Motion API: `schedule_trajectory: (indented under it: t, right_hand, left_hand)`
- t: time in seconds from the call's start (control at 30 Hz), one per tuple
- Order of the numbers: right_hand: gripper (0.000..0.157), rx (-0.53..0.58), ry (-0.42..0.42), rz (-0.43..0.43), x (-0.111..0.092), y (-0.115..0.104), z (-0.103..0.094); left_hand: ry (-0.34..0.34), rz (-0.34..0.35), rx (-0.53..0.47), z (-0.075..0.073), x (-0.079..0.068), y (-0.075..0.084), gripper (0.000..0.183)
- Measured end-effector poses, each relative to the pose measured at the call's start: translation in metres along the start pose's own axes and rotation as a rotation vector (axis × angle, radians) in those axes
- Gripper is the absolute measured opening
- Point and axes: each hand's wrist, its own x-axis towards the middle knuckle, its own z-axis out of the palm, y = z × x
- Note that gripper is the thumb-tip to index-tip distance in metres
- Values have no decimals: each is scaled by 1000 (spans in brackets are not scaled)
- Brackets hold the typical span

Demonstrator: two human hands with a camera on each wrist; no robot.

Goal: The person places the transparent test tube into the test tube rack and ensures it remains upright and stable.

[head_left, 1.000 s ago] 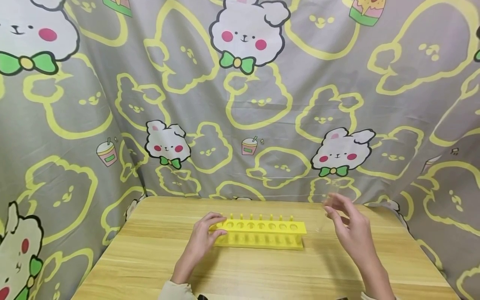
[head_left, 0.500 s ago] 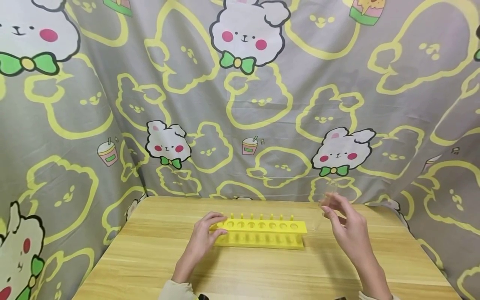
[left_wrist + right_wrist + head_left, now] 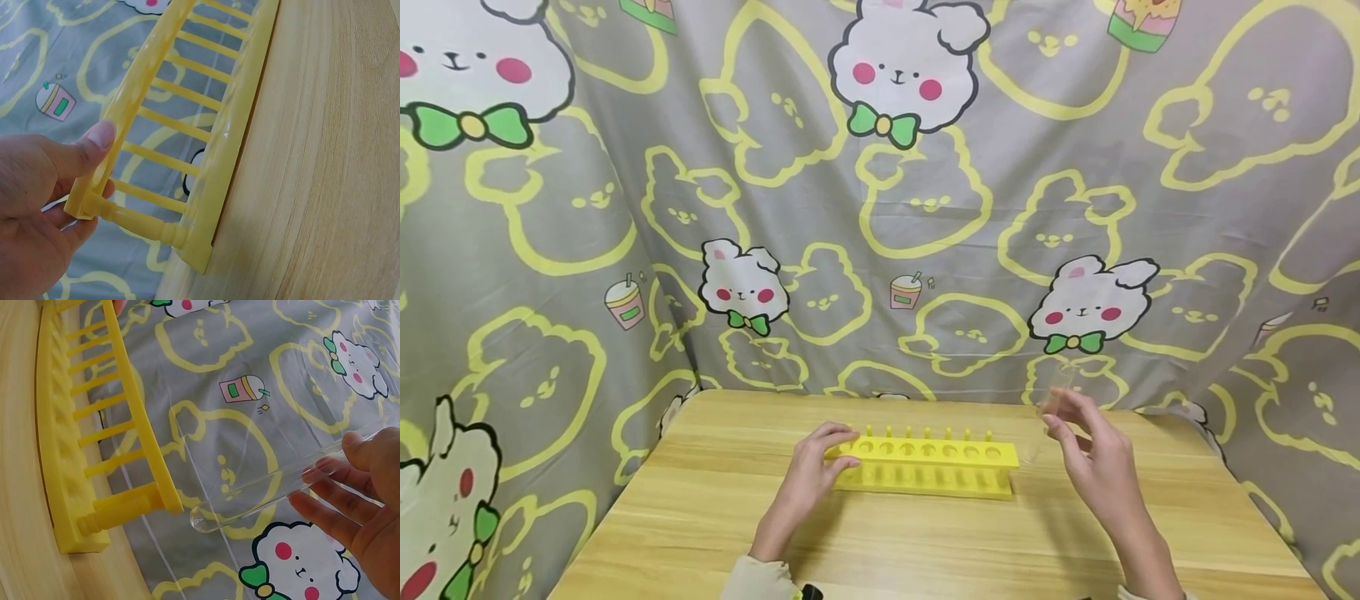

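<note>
Since the earlier frames, the right hand (image 3: pixel 1093 450) and its clear tube (image 3: pixel 250 499) have shifted slightly toward the yellow rack (image 3: pixel 939 459), so the gap between tube and rack is narrower. Against the bench (image 3: pixel 880 550), the rack itself shows no clear move, and the left hand (image 3: pixel 816 462) keeps its place at the rack's left end.

That left hand is grasping the end of the rack's top plate, thumb on top and fingers beneath, beside the end post (image 3: pixel 137 222). Beyond the rack's right end, the right hand is pinching the 1 tube between thumb and fingers. The tube is tilted, its rounded lower end near the rack's right end yet apart from it; I cannot tell whether that end touches the bench.

The rack stands upright on the bench, with 1 row of round holes in its top plate and 1 row of pegs along its far side. Behind the rack hangs a grey curtain (image 3: pixel 820 208) printed with white rabbits and yellow outlines.
</note>
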Motion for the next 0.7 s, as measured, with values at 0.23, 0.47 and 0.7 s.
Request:
schedule_trajectory:
  t: [0.23, 0.47, 0.7]
  right_hand:
    - [43, 1, -7, -7, 0, -2, 2]
    - [42, 7, -14, -17, 0, -6, 6]
    - [41, -9, -15, -20, 2, -8, 9]
  left_hand:
    - [12, 4, 1, 1, 0, -1, 38]
    - [30, 6, -5, 2, -2, -1, 39]
    - [20, -16, -11, 1, -1, 0, 39]
